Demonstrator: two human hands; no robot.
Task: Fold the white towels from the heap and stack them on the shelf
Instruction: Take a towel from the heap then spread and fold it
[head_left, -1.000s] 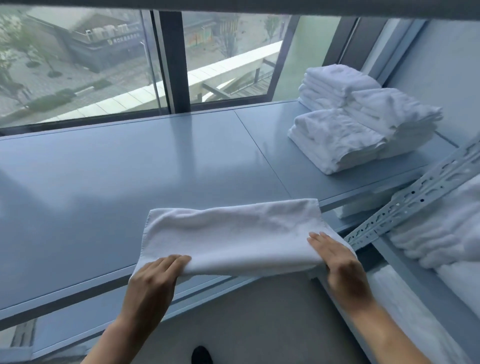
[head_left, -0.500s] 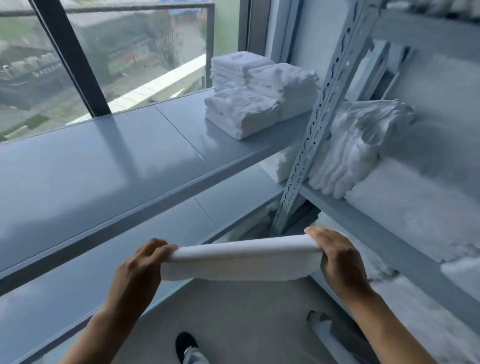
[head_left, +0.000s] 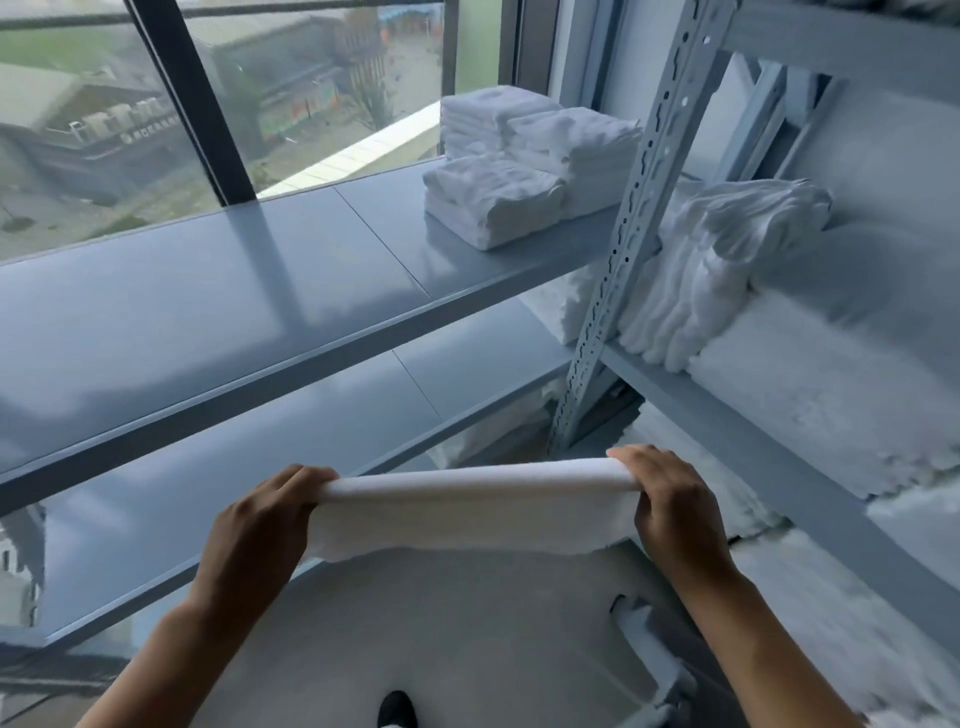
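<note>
Hanging in the air in front of the shelf (head_left: 311, 291), in the head view, the towel (head_left: 472, 512) is stretched between the left hand (head_left: 260, 525) and right hand (head_left: 675, 509), each with fingers (head_left: 306, 475) curled closed over an end of its folded top edge. It looks light, soft and limp, sagging below the grip, so holding both ends of the fold should keep the layers aligned. Stacks (head_left: 524, 166) sit on the shelf's far right end.

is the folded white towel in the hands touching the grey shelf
Apart: the head view shows the folded white towel held by both hands, floor visible beneath, short of the grey shelf.
</note>
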